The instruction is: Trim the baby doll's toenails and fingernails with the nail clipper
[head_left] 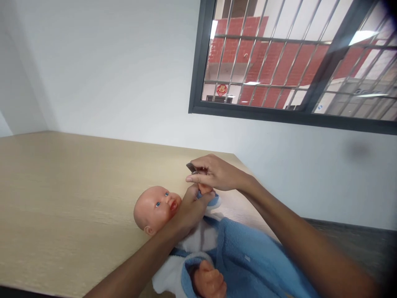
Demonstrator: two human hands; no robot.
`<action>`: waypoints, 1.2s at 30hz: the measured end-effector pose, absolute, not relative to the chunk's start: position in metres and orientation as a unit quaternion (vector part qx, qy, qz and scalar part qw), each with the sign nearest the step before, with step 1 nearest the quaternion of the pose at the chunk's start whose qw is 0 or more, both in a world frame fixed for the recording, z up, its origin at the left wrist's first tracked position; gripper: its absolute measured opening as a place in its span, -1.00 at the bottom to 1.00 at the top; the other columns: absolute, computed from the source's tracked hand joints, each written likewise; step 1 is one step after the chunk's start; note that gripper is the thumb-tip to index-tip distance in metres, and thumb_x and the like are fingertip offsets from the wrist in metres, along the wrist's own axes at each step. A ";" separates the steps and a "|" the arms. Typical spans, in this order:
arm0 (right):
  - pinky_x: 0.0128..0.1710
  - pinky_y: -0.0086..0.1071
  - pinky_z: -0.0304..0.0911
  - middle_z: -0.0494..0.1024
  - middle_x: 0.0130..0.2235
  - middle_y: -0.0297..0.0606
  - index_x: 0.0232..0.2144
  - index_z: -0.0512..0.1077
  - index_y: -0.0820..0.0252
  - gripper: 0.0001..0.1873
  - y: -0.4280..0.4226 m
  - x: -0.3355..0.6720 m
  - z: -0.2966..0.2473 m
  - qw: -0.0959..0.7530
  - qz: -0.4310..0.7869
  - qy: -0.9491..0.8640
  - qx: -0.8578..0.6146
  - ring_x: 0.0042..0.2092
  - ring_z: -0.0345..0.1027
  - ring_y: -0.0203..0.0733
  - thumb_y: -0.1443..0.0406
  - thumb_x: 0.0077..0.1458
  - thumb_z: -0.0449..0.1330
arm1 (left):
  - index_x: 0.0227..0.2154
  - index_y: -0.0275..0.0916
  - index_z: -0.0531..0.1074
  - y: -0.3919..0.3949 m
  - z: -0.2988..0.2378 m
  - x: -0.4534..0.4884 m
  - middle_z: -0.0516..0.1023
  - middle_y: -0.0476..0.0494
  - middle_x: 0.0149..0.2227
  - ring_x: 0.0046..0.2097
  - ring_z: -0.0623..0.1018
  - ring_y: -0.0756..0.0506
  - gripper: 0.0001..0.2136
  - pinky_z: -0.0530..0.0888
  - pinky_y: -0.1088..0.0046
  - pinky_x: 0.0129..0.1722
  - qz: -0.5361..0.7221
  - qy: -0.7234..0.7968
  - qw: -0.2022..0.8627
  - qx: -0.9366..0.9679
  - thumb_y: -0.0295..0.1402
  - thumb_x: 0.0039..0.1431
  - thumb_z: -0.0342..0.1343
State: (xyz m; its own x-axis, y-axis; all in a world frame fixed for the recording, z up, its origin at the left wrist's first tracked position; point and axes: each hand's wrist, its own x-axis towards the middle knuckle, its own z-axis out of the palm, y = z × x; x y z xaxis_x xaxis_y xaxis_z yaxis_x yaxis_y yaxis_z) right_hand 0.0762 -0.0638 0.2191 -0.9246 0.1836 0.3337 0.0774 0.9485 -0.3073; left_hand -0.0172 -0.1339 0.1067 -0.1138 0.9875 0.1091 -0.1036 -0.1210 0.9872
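A baby doll (pixel 157 208) in a blue fleece robe (pixel 248 260) lies on its back on the wooden table (pixel 68 194), head toward the left. My left hand (pixel 190 211) is closed around the doll's raised hand, just right of its face. My right hand (pixel 215 173) hovers directly above, pinching a small metal nail clipper (pixel 192 168) whose tip points left over the doll's fingers. The doll's other hand (pixel 210 282) pokes out of a blue sleeve near the bottom edge.
The light wooden table runs to a white wall at the back and ends at a corner on the right (pixel 235 157). A barred, dark-framed window (pixel 291 62) is set high in the wall. Dark floor (pixel 356 244) shows past the table's right edge.
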 end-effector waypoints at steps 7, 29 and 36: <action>-0.51 -0.45 -0.15 0.11 -0.58 -0.51 -0.59 0.07 0.20 -0.50 -0.064 0.078 0.219 0.195 0.101 -0.971 -0.097 -0.52 -0.05 -0.41 0.14 0.13 0.28 | -0.19 -0.22 0.42 -0.135 0.105 -0.017 0.52 -0.17 -0.11 -0.02 0.46 -0.19 -0.77 0.34 0.31 -0.05 0.581 0.485 0.458 0.466 -0.23 0.14 0.15; -0.50 -0.44 -0.16 0.05 -0.58 -0.52 -0.61 0.04 0.19 -0.47 -0.067 0.077 0.221 0.192 0.097 -0.972 -0.093 -0.53 -0.06 -0.42 0.15 0.08 0.31 | -0.26 -0.22 0.40 -0.134 0.105 -0.016 0.52 -0.14 -0.16 -0.05 0.46 -0.17 -0.83 0.35 0.34 -0.07 0.596 0.455 0.454 0.481 -0.26 0.15 0.12; -0.47 -0.42 -0.17 0.07 -0.60 -0.50 -0.59 0.01 0.18 -0.53 -0.069 0.076 0.222 0.178 0.094 -0.976 -0.079 -0.52 -0.08 -0.39 0.20 0.20 0.17 | -0.27 -0.23 0.37 -0.134 0.104 -0.017 0.49 -0.13 -0.21 -0.10 0.46 -0.15 -0.80 0.34 0.39 -0.16 0.587 0.473 0.456 0.473 -0.23 0.14 0.14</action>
